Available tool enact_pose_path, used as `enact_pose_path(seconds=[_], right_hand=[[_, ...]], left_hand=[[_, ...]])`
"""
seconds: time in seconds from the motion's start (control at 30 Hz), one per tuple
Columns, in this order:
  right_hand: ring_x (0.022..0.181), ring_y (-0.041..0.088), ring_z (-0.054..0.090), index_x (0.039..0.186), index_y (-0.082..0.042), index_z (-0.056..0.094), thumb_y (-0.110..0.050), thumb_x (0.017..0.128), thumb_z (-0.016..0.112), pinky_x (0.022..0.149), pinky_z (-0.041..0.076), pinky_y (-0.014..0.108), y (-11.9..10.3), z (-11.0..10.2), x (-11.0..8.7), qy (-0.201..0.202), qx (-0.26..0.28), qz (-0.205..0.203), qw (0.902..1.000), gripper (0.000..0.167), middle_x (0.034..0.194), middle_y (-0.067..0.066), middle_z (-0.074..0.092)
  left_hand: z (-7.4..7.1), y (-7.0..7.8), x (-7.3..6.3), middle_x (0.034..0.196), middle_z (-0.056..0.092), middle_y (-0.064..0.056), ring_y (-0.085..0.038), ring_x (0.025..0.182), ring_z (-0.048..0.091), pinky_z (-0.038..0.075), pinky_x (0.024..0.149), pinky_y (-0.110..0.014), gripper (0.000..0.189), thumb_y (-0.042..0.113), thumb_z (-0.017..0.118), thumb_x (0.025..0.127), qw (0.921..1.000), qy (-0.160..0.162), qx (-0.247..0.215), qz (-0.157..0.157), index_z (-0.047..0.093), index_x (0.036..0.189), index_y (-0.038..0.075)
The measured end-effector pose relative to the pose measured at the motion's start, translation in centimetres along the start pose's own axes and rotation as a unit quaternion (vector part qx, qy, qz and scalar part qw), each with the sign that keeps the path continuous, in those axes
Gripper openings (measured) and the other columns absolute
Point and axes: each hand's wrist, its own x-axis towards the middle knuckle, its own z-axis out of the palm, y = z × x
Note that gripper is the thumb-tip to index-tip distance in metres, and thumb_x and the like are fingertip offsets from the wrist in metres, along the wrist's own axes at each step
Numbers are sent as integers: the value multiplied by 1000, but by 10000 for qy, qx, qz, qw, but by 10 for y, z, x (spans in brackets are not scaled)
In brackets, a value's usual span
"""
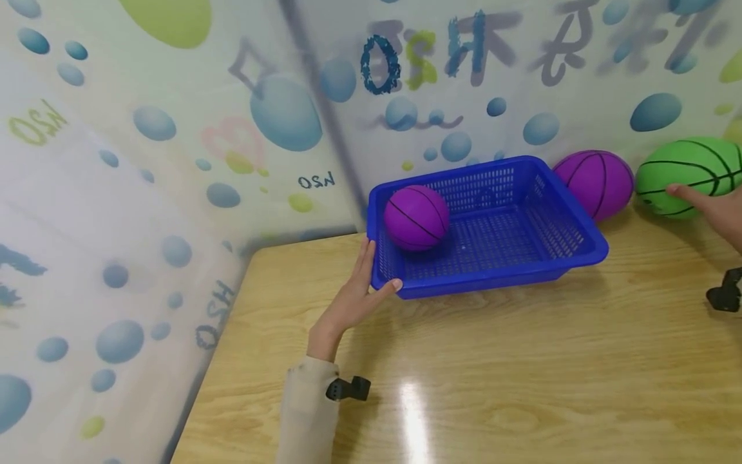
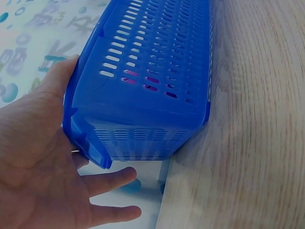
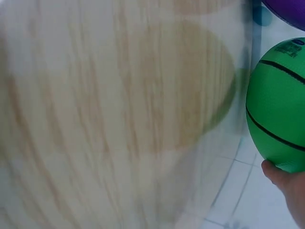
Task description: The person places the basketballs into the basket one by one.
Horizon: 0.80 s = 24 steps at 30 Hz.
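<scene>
A blue plastic basket (image 1: 481,274) with slotted walls is near the wall, and a purple basketball (image 1: 417,218) lies at its left end. My left hand (image 1: 350,299) is at the basket's front left corner. Its thumb lies over the front rim; the straight fingers reach along the left side, spread apart in the left wrist view. To the right, my right hand (image 1: 719,212) touches a green basketball (image 1: 681,171) with an extended thumb. Its other fingers fall outside the head view, and the right wrist view shows mainly the thumb (image 3: 276,175) against the ball.
Another purple basketball (image 1: 597,183) stands between the basket and the green ball. The wooden table (image 1: 493,380) meets a wall (image 1: 272,193) printed with bubbles and letters. The table's left edge runs down toward the front.
</scene>
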Motion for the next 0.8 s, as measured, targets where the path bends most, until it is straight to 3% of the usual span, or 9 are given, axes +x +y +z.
enact_pose_path(seconds=[0.17,0.4,0.57,0.67,0.73,0.8], right_hand=[[139,16,-6,146,-36,-15,-45,82,64,110,2,45,27,3,19,-19,-93,9,10000,102,153,-10,-13],[139,18,-8,144,-39,-18,-51,82,62,109,0,46,33,-2,33,-74,-279,173,9994,101,154,-8,-13],[139,15,-7,144,-39,-16,-46,81,66,109,1,44,38,-2,53,53,-82,-147,9998,103,153,-11,-11],[139,13,-4,145,-40,-13,-47,80,67,110,2,42,25,-4,53,150,21,-408,9991,104,153,-12,-9],[139,14,-1,147,-36,-9,-42,81,67,110,4,41,-17,-15,31,167,99,-456,9988,101,153,-10,-5],[139,11,-1,147,-38,-6,-40,80,69,110,4,38,-29,-16,29,207,211,-658,9974,100,153,-11,-4]], left_hand=[[-1,0,0,151,-17,13,-12,138,-2,14,109,-40,92,57,51,88,10000,4,-15,-11,-5,150,19],[0,1,1,151,-18,12,-12,139,-2,15,109,-41,91,56,51,89,10000,-18,-30,-6,-6,150,19],[0,1,1,151,-18,13,-13,139,-2,15,109,-41,91,56,52,89,10000,-7,-78,5,-6,150,19],[0,0,1,151,-18,13,-12,138,-2,15,109,-41,92,56,52,89,9999,-11,-120,0,-6,150,19],[0,0,1,151,-18,14,-11,138,-3,15,109,-41,92,56,51,89,9999,-22,-125,-38,-6,150,20],[0,0,1,151,-19,14,-10,138,-4,15,109,-41,92,56,51,89,9999,-38,-126,-62,-7,150,20]])
